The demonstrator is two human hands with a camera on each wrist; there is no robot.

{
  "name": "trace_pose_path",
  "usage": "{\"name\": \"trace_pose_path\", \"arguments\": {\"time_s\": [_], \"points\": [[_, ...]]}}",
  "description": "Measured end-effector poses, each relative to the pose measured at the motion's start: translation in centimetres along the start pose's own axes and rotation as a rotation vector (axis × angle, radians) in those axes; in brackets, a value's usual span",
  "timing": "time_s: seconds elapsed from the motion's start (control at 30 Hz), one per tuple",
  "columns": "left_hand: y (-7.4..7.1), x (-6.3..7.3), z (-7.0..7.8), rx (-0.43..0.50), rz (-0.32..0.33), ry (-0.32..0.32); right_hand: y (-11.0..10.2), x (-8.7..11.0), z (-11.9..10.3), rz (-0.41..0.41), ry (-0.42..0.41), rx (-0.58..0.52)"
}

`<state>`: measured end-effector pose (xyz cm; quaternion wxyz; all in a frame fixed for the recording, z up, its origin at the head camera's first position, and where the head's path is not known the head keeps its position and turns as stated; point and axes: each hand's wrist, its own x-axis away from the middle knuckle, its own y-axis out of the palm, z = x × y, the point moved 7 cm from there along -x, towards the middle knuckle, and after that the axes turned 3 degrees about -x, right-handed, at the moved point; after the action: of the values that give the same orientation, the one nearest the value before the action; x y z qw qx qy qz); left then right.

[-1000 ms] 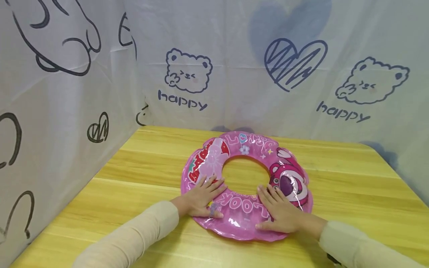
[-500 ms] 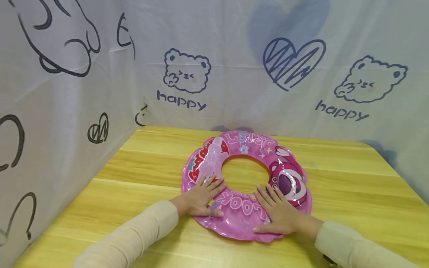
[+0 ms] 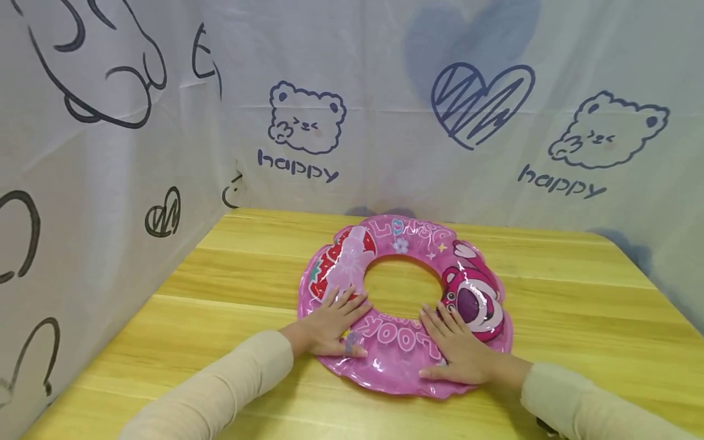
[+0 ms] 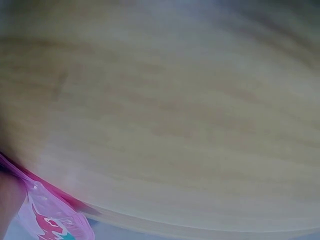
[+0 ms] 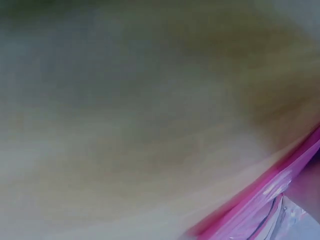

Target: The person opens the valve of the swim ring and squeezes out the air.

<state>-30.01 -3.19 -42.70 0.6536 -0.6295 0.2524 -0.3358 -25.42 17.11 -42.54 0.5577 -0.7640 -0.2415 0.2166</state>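
A pink inflatable swim ring (image 3: 385, 366) lies flat on the wooden table, printed with a strawberry, a magenta bear and white-outlined letters. My left hand (image 3: 332, 324) rests on its near left part, fingers straight and spread, thumb pointing inward. On the near right part, beside the bear print, lies my right hand (image 3: 459, 348) with straight fingers reaching to the inner edge of the hole. The left wrist view shows a bit of the swim ring (image 4: 55, 215) at the lower left; in the right wrist view, its pink edge (image 5: 260, 200) crosses the lower right corner.
The yellow wood-grain table (image 3: 577, 330) extends around the ring on every side. A pale cloth (image 3: 385, 153) with bear and heart drawings hangs behind the table, and another cloth (image 3: 110, 171) hangs along the left side.
My right hand shifts slightly left and back right, and the ring's near surface dents and refills a little beneath it. The left hand stays in place.
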Motion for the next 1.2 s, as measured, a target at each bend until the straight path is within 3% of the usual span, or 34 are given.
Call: {"name": "trace_pose_path", "arguments": {"time_s": [0.2,0.43,0.57,0.67,0.77,0.97,1.07,1.2], "points": [[0.0,0.0,0.0,-0.014,-0.005,-0.01,0.0,-0.2,-0.1,-0.012,-0.011,0.07],[-0.1,0.0,0.3,-0.022,0.013,-0.006,-1.1,-0.3,-1.6,-0.05,-0.036,0.35],[0.2,0.0,0.4,-0.029,0.017,-0.013,-1.9,-0.3,-2.5,-0.017,-0.09,0.475],[0.3,0.0,0.4,-0.033,0.019,-0.013,-2.3,-0.3,-2.8,0.006,-0.116,0.432],[0.3,0.1,0.4,-0.029,0.023,-0.006,-2.1,-0.5,-3.1,0.0,-0.106,0.281],[0.3,0.0,0.4,-0.051,0.034,-0.003,-0.2,-1.6,-4.1,-0.042,-0.01,0.018],[0.2,0.1,0.4,-0.056,0.039,-0.004,0.7,-2.0,-4.4,-0.052,0.023,-0.021],[0.1,0.2,0.4,-0.065,0.041,-0.003,1.4,-2.2,-4.7,-0.066,0.04,0.015]]}}
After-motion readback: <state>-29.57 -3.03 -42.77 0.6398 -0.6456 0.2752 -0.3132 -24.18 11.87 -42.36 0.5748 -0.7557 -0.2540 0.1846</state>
